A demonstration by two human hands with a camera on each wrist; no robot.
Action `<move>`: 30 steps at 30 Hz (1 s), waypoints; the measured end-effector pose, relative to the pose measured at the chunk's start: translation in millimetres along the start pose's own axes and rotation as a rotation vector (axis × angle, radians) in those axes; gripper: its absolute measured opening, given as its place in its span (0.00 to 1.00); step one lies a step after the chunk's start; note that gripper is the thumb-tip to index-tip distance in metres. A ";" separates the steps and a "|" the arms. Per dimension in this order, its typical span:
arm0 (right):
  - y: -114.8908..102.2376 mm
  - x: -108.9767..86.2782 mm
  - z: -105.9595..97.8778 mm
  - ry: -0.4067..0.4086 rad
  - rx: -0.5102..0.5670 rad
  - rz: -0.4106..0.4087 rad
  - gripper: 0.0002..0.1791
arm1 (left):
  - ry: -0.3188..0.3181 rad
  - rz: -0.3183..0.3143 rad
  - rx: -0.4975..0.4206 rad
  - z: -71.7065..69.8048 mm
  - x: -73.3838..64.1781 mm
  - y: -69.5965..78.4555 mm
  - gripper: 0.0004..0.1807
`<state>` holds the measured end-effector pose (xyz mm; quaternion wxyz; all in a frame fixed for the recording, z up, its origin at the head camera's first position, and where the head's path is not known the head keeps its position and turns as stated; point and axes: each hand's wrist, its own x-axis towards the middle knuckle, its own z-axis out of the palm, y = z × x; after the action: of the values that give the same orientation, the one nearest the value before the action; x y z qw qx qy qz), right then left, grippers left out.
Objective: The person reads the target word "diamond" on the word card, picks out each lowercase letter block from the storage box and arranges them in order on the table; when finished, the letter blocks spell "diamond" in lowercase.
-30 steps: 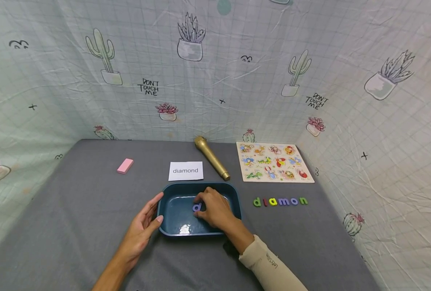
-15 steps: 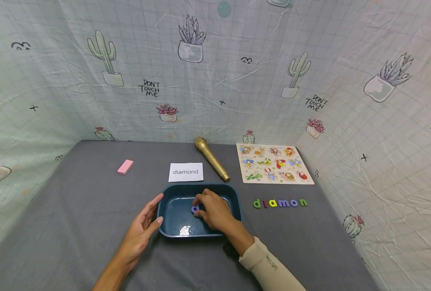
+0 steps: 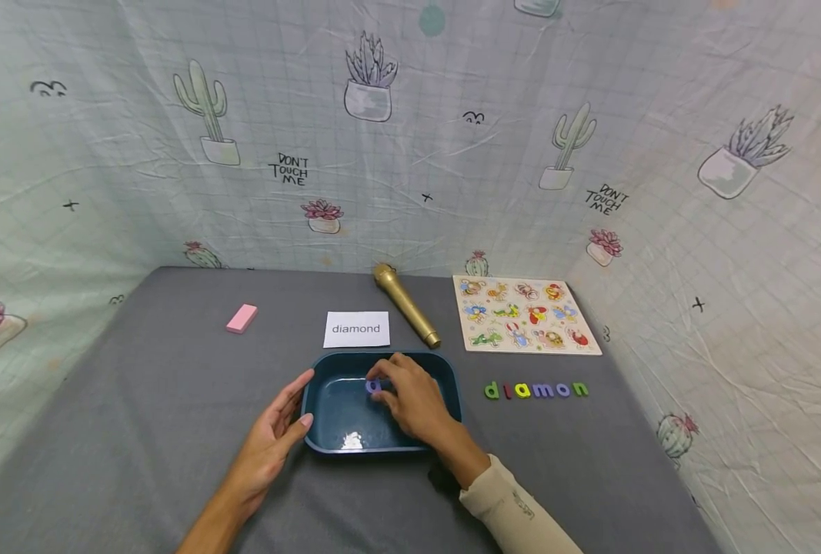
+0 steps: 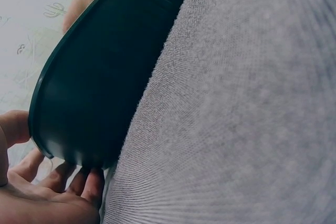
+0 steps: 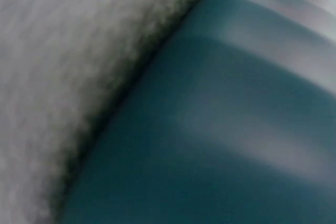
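Note:
A dark teal tray (image 3: 341,448) stands on the grey cloth. Over its inside, my right hand (image 3: 415,402) pinches a small purple letter (image 3: 372,387) between thumb and fingers; part of the letter is covered by the fingertips. My left hand (image 3: 266,446) touches the tray's left end with fairly straight fingers. In the left wrist view, those fingers (image 4: 93,186) meet the end wall and the thumb lies by the rim. Only the tray's outer wall (image 5: 210,129) and cloth show in the right wrist view, blurred. Right of the tray, magnetic-style letters (image 3: 542,390) spell "diamon".
Behind the tray lies a white card (image 3: 357,329) printed "diamond". A gold microphone (image 3: 408,304) lies beside it, with a wooden insect puzzle board (image 3: 528,315) at the back right. A pink eraser-like block (image 3: 241,318) is at the left. Printed cloth walls enclose the table.
The purple letter, pinched in my right hand, has turned and shifted slightly towards the tray's back. My left hand stays at the tray's end. The head view has shifted a little.

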<state>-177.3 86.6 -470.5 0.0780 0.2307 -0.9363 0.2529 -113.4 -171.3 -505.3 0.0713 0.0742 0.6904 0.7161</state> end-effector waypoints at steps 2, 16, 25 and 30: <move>-1.0 -1.0 -3.0 0.033 0.006 -0.008 0.13 | -0.005 0.011 -0.009 0.4 -0.5 0.1 0.35; -1.8 -17.6 -31.7 0.133 0.055 0.001 0.15 | -0.008 0.027 -0.012 -0.6 -0.2 0.7 0.36; 17.2 -30.4 -51.7 0.220 0.094 0.029 0.17 | -0.006 0.010 -0.009 -0.2 -1.1 -0.7 0.35; 30.4 -37.2 -65.1 0.251 0.059 0.067 0.16 | -0.005 0.009 -0.006 -0.2 -1.2 -0.5 0.35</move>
<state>-156.9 157.7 -437.6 0.1791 0.1681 -0.9186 0.3097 -112.3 -171.8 -505.9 0.0700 0.0787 0.6876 0.7184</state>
